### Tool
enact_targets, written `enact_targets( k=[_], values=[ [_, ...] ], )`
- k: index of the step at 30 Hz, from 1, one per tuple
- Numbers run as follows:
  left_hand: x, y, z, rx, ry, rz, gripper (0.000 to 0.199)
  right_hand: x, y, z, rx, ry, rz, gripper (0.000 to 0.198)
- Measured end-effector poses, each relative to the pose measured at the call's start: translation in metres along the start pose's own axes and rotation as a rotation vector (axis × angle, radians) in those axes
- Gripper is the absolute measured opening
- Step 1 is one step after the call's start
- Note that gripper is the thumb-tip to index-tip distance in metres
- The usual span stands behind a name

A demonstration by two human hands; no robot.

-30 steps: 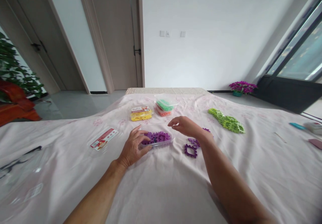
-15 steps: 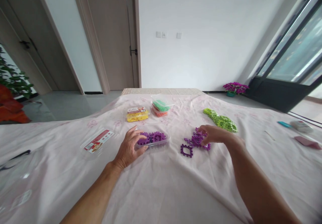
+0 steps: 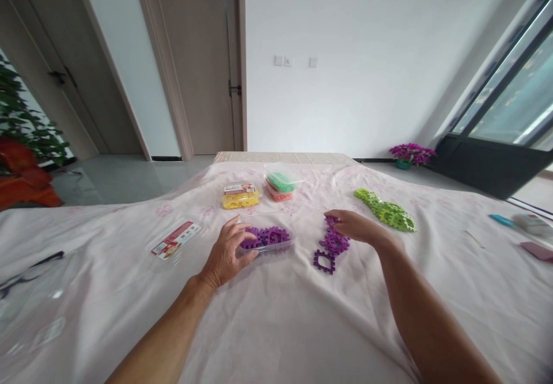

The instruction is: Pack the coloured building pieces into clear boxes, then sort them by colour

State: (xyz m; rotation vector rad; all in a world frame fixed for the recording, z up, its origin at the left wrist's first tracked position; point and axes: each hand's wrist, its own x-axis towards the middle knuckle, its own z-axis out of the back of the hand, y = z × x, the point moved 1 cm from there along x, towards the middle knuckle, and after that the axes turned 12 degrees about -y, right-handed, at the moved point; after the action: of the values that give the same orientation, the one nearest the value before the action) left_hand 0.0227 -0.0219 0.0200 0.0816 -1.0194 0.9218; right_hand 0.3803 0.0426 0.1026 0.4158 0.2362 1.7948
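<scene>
My left hand (image 3: 227, 254) grips the left end of a clear plastic box (image 3: 276, 250), thumb in front and fingers over the far side. Purple toothed building pieces (image 3: 268, 236) fill this box. To its right, my right hand (image 3: 356, 225) pinches a purple building piece (image 3: 331, 221) at the far side of a small purple pile (image 3: 334, 243). The fingertips partly cover that piece. A square, hollow purple piece (image 3: 317, 262) lies flat at the near edge of the pile.
Behind the box stand a box of yellow pieces (image 3: 240, 201) and a stack with green pieces (image 3: 280, 182) over orange ones. Joined lime-green pieces (image 3: 391, 214) lie right. A labelled clear lid (image 3: 175, 240) lies left, and glasses (image 3: 32, 272) rest farther left.
My right hand has moved left and slightly away over the purple pile, now pinching a piece there. My left hand stays on the box. The view has shifted slightly.
</scene>
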Motion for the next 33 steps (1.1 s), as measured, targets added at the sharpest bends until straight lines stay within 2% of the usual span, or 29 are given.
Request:
enact_targets(
  k=[6,9,13,17,20,23,26,33],
  values=[
    [0.001,0.000,-0.001,-0.004,0.011,0.018,0.025,0.020,0.047,-0.025,0.319,-0.242,0.077,0.039],
    [0.000,0.000,0.000,0.000,0.016,0.036,0.026,0.028,0.070,-0.040,0.430,-0.288,0.181,0.035],
    [-0.001,0.001,0.000,-0.001,0.018,0.041,0.026,0.036,0.097,-0.054,0.380,-0.304,0.394,0.028],
    [-0.002,0.001,-0.001,-0.004,0.016,0.038,0.027,0.044,0.113,-0.065,0.301,-0.288,0.537,0.041],
    [-0.001,0.000,-0.001,-0.011,0.014,0.029,0.028,0.051,0.116,-0.072,0.220,-0.263,0.509,0.043],
    [0.000,0.000,0.000,-0.018,0.016,0.030,0.029,0.054,0.116,-0.074,0.125,-0.257,0.456,0.028],
    [0.000,0.001,0.000,-0.018,0.011,0.034,0.030,0.055,0.118,-0.075,0.033,-0.214,0.468,0.018],
    [0.000,0.002,-0.002,-0.013,0.006,0.042,0.031,0.055,0.126,-0.077,-0.102,-0.173,0.448,0.019]
  ],
)
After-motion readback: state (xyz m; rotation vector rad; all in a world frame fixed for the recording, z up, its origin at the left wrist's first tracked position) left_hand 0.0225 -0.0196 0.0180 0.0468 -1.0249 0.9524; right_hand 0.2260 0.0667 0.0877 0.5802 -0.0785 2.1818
